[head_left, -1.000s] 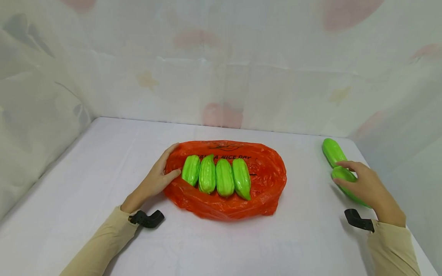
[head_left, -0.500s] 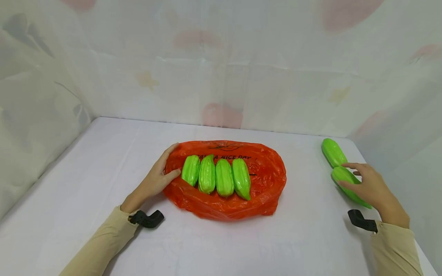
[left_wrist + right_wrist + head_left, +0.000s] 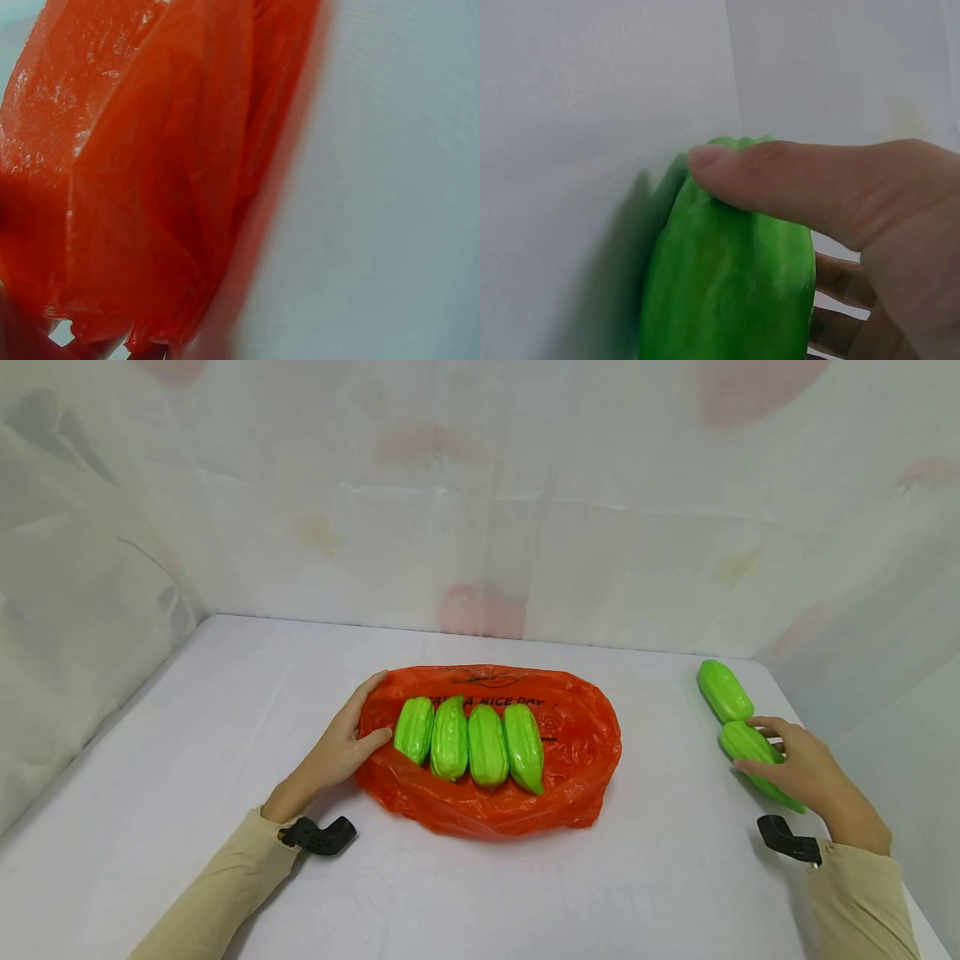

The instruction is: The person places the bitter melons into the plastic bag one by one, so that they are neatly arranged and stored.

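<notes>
My left hand (image 3: 347,739) holds the left rim of a red plastic bag (image 3: 581,752), thumb and fingers spread along its mouth. Several bright green ridged gourds (image 3: 488,747) lie side by side inside the open bag. At the right, my right hand (image 3: 802,767) grips a similar gourd (image 3: 750,743) lying slantwise on the table. In the right wrist view the thumb (image 3: 780,176) crosses the top of this gourd (image 3: 727,277), and other fingers show along its far side. The left wrist view is mostly filled by the red bag (image 3: 150,172), with fingers partly hidden at the lower left.
Another green gourd (image 3: 724,691) lies just beyond the held one, end to end with it. A white cloth covers the table (image 3: 480,893). Patterned curtains (image 3: 600,485) rise behind it and at both sides.
My right hand has shifted slightly right, and its thumb and fingers have come in around the nearer gourd. The left hand and the bag have stayed in place.
</notes>
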Tool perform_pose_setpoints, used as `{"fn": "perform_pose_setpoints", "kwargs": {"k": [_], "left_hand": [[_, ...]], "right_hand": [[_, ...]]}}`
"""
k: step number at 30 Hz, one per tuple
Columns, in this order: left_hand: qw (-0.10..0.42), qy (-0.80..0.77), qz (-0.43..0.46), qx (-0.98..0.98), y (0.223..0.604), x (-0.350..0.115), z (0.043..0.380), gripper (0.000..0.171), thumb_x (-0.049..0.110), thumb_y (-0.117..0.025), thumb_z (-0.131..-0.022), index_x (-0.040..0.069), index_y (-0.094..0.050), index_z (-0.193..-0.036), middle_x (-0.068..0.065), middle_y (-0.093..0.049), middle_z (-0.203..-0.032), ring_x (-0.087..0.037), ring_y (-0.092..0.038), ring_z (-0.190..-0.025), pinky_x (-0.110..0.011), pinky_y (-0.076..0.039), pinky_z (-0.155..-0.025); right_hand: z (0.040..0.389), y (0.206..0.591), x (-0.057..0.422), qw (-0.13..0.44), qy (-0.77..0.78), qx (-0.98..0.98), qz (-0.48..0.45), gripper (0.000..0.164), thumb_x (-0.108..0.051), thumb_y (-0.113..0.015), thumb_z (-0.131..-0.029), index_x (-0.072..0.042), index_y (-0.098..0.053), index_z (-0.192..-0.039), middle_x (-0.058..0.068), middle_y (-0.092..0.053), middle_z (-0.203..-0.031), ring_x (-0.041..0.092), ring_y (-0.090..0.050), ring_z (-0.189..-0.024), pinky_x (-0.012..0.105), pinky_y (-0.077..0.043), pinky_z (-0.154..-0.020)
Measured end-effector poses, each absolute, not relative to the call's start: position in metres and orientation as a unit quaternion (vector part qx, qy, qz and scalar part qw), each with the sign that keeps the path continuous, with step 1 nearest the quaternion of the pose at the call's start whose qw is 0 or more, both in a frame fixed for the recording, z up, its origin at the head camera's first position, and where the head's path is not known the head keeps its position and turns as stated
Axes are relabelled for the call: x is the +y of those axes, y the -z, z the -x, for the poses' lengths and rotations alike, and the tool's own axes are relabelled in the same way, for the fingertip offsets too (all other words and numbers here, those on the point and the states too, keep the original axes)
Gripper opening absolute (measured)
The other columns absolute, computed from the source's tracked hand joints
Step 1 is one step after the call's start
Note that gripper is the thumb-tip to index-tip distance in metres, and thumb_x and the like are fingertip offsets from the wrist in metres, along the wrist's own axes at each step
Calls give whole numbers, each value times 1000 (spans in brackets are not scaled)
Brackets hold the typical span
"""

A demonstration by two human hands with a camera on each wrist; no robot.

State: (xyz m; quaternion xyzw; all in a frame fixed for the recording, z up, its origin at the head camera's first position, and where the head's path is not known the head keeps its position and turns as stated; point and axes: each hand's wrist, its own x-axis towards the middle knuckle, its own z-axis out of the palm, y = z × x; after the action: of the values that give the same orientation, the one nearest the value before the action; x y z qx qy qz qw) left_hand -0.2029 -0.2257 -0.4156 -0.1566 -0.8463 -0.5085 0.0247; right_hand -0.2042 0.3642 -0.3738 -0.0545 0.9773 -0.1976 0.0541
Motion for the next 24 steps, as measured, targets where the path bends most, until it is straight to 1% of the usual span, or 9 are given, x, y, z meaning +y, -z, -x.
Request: {"fn": "perform_pose_setpoints", "kwargs": {"k": [13,17,24], "left_hand": [[22,509,153,-847,417,-226,204,75,2,-55,-93,16,-20,-158,-15,-26,-162,-38,-29,-146,-67,-26,-115],[23,508,154,-847,417,-226,204,75,2,-55,-93,16,-20,-158,-15,-26,-162,-38,-30,-146,-67,-26,-115],[23,506,154,-848,417,-227,204,75,3,-55,-93,16,-21,-158,-15,-27,-162,-38,-30,-146,-67,-26,-115]], "right_hand": [[203,372,356,62,203,975,59,76,-31,-77,-86,9,-39,-139,40,-44,-136,59,-49,-116,65,-47,-88],[202,373,355,56,204,975,63,75,-31,-77,-86,8,-41,-139,39,-46,-135,59,-50,-116,65,-48,-88],[202,374,349,62,222,970,78,78,-30,-79,-84,6,-41,-141,42,-47,-135,61,-51,-114,64,-49,-88]]}}
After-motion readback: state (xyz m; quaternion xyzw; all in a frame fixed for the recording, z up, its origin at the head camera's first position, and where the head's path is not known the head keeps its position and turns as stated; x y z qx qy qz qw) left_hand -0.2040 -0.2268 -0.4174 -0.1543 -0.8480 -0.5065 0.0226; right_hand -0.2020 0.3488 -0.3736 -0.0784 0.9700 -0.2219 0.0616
